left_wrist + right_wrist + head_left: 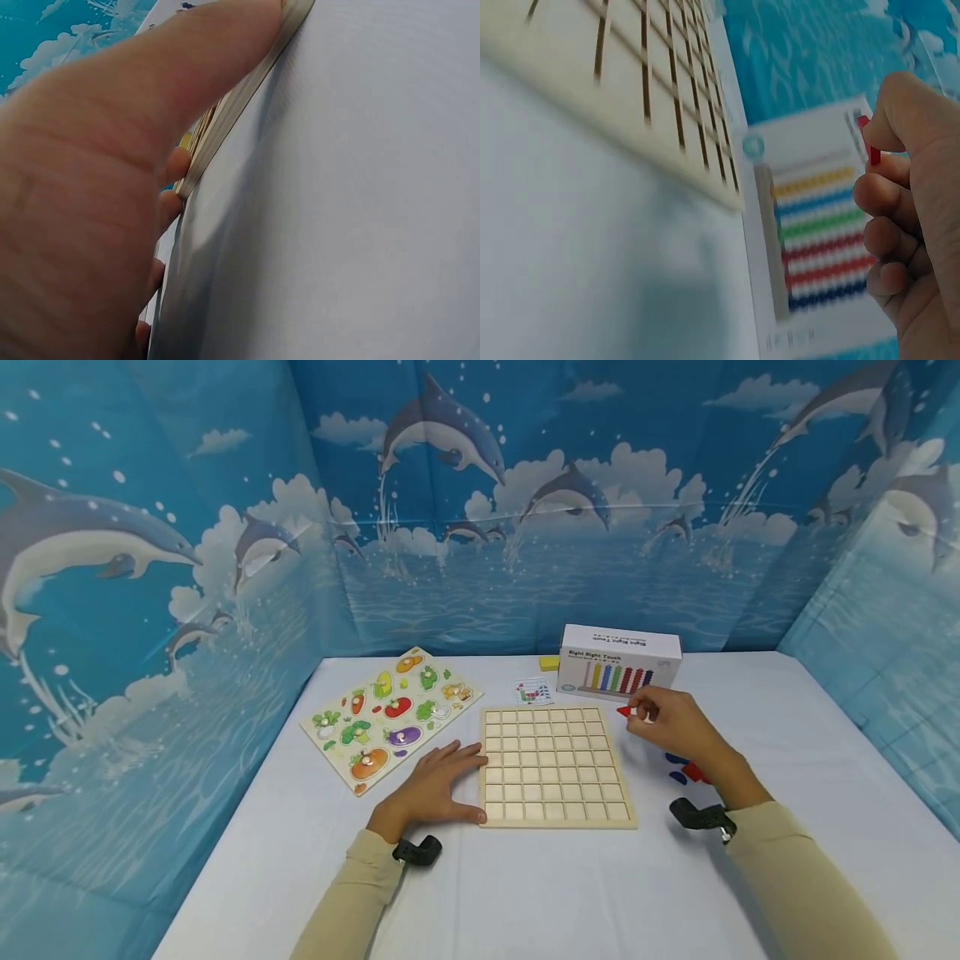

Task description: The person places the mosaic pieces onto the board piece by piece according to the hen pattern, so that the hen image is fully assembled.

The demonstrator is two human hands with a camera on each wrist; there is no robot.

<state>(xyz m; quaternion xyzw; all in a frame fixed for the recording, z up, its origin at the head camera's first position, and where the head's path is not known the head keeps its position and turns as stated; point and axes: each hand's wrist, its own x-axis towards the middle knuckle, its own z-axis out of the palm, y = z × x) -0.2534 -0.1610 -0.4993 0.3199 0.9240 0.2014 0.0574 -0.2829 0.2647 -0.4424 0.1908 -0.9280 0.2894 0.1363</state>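
The person's left hand [438, 785] is lying flat on the white desk [525, 893] with fingers straight, pressing against the left edge of the wooden grid board [555, 766]; the thumb is touching the board's near left corner. In the left wrist view the thumb [202, 67] is running along the board's thin edge [247, 90].

The right hand [671, 720] is hovering just beside the board's far right corner, pinching a small red piece [624, 711] between thumb and forefinger, the other fingers curled. The right wrist view is showing the red piece [871, 150] in the fingertips, with the board [622, 67] to the left.

Behind the hand a white box [620, 662] printed with coloured columns is standing on the desk. Red and blue pieces [686, 771] are lying under the right wrist. A vegetable puzzle [388, 714] is sitting left of the board, and a small card [534, 692] is lying near the board's far edge.
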